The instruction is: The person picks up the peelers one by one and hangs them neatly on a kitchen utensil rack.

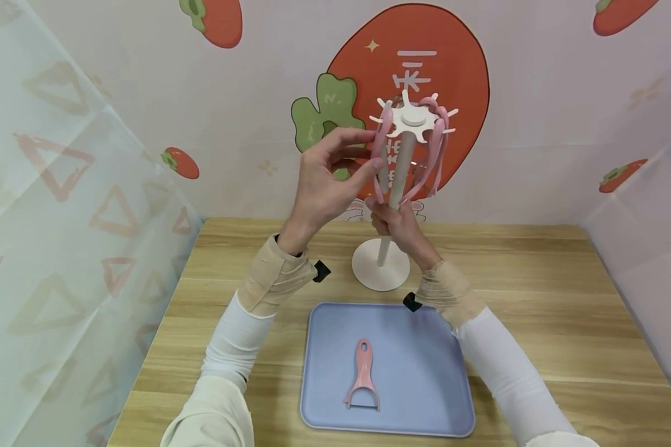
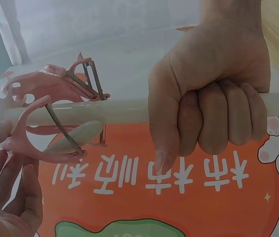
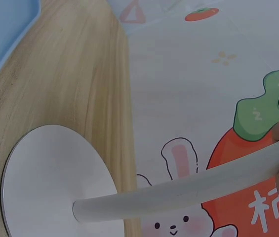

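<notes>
A white stand (image 1: 401, 174) with a pronged round top carries several pink peelers (image 1: 437, 146). My left hand (image 1: 325, 177) pinches a pink peeler (image 1: 381, 138) between thumb and fingers at the left of the prongs. In the left wrist view, that peeler's frame and metal blade (image 2: 62, 126) show beside the pole, with a pale rounded piece (image 2: 77, 138) behind the blade. Lower down, my right hand (image 1: 402, 228) grips the pole, its fingers wrapped round it (image 2: 213, 113). On the blue tray (image 1: 425, 372) lies another pink peeler (image 1: 363, 366), handle pointing away from me.
The stand's round white base (image 1: 366, 270) rests on the wooden table (image 1: 537, 298), behind the tray. A patterned backdrop with a big orange fruit (image 1: 458, 74) rises past the table's far edge. Pale curtains (image 1: 61, 217) hang at both sides.
</notes>
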### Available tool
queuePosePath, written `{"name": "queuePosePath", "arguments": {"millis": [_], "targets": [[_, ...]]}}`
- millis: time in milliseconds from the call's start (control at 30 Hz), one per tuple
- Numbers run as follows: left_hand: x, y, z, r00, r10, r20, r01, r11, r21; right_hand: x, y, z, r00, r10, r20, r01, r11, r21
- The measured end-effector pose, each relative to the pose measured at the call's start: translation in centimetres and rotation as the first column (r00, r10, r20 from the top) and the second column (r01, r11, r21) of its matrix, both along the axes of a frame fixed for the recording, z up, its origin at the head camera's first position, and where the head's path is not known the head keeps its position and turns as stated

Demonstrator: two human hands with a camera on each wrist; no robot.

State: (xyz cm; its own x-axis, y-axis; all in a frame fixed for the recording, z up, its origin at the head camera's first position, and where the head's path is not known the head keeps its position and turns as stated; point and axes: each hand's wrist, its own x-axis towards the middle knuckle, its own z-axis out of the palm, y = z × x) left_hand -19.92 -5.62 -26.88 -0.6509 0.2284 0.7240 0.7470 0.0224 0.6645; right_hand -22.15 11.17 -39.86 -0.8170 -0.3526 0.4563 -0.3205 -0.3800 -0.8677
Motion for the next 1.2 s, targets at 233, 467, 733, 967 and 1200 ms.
{"name": "queuePosePath", "arguments": {"millis": [233,467,733,967,1200], "targets": [[-0.1,0.2,0.0,1.0,-0.005,-0.005,0.005,1.0,0.005,-0.2,0.0,0.2,1.0,-0.001,0.0,0.001,1.0,-0.004],[-0.1,0.2,0.0,1.0,-0.003,-0.011,0.003,1.0,0.007,-0.2,0.1,0.3,1.0,-0.016,0.018,0.016,1.0,0.002],[0.1,0.0,0.0,1.0,0.004,-0.016,-0.004,1.0,0.003,0.0,0.3,0.3,0.998,-0.052,0.03,0.05,0.998,0.038],[0.1,-0.5,-0.3,1.0,0.009,-0.004,-0.009,1.0,0.011,0.0,0.2,0.2,0.999,-0.032,0.02,0.031,0.999,0.017],[1.2,-1.2,-0.2,0.994,0.106,0.013,-0.106,0.994,-0.039,-0.1,0.0,0.1,1.0,-0.009,-0.013,0.01,1.0,0.01]]}}
